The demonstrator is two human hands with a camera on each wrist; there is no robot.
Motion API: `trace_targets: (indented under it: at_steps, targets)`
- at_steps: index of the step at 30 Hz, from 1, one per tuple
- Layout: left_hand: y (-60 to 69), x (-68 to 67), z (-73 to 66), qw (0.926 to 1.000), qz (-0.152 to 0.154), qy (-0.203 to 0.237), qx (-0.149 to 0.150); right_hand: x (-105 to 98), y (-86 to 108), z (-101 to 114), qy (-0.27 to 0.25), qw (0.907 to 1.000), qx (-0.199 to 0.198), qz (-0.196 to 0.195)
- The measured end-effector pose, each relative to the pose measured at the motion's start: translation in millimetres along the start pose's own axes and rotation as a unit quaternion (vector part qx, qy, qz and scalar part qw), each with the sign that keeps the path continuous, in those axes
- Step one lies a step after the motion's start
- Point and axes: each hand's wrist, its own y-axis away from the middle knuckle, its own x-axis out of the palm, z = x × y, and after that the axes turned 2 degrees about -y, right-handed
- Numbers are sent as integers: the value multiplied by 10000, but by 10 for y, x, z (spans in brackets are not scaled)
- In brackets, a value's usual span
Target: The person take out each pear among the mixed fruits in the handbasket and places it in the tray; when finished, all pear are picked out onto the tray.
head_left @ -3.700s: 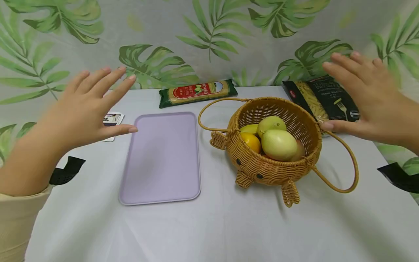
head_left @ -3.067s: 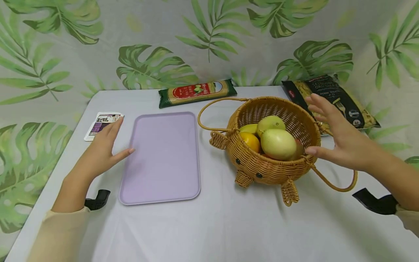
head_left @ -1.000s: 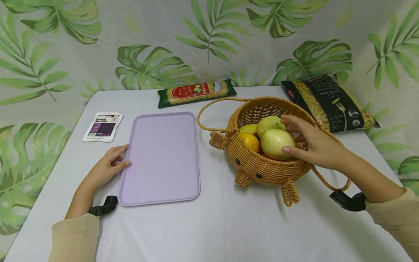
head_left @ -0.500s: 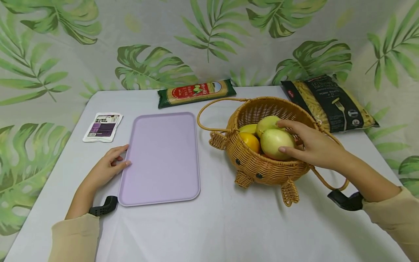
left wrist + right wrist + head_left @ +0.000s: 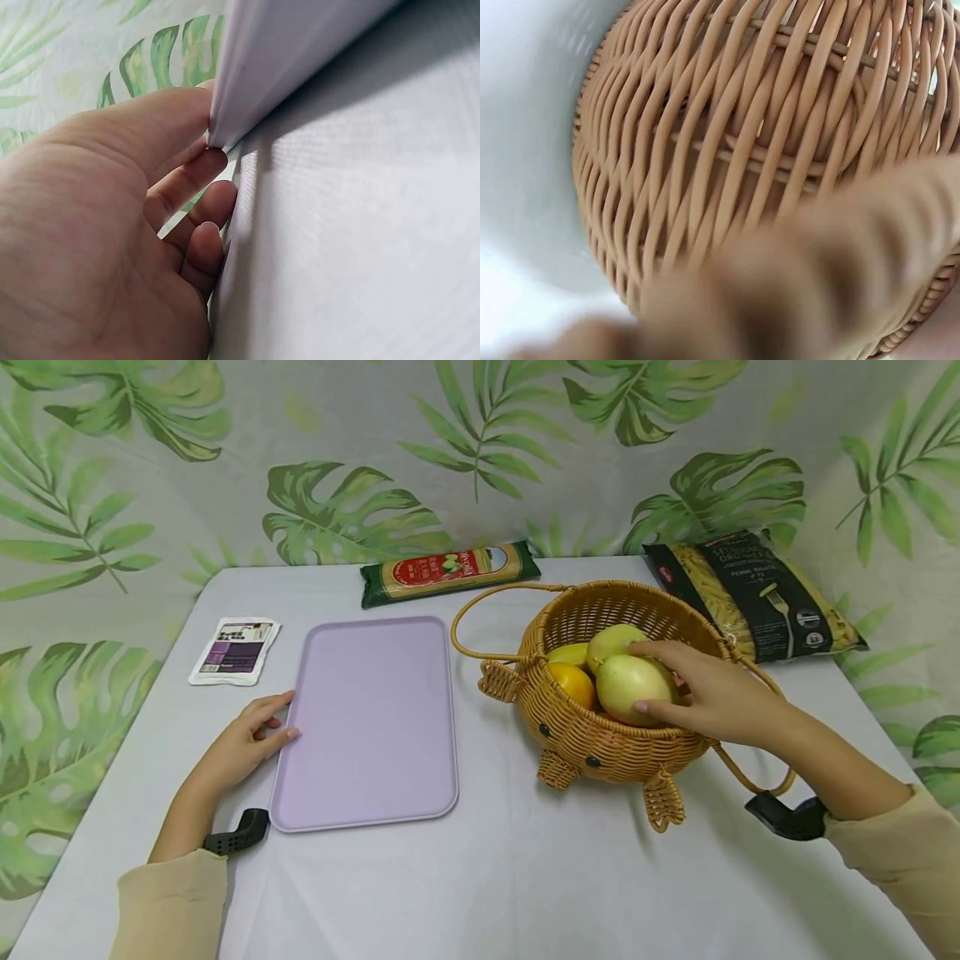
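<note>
In the head view a wicker basket [image 5: 626,760] holds several fruits. My right hand [image 5: 712,693] reaches over its right rim and grips a pale green round fruit [image 5: 632,687], thumb on the front and fingers on the far right side. The right wrist view is filled by the basket's weave [image 5: 727,135], which hides the grip. My left hand [image 5: 243,747] is at the left edge of a lilac tray [image 5: 367,718]. The left wrist view shows that hand [image 5: 105,217] pinching the tray's rim [image 5: 262,67], its lower fingers curled beside the cloth.
An orange fruit [image 5: 572,685], a yellow-green one [image 5: 570,654] and another pale green one [image 5: 617,642] lie in the basket. Behind are a long pasta pack [image 5: 450,574] and a black penne bag [image 5: 757,597]. A white and purple packet [image 5: 236,652] lies at back left.
My right hand has come down and left into the basket, and its thumb and fingers have closed round the pale green fruit. My left hand has moved to the tray's edge, where it stays.
</note>
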Motion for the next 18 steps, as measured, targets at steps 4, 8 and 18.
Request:
trace_targets:
  at_steps: [4,8,18]
  targets:
    - [17,-20,-163,10000,-27,-10,10,-1,-2,12,83,9999,113,50]
    - [35,-45,-325,10000,-24,32,-35,-1,-6,13,115,9998,139,66]
    - [4,-3,7,9999,33,45,-103,10,-17,10,-145,9999,25,-85]
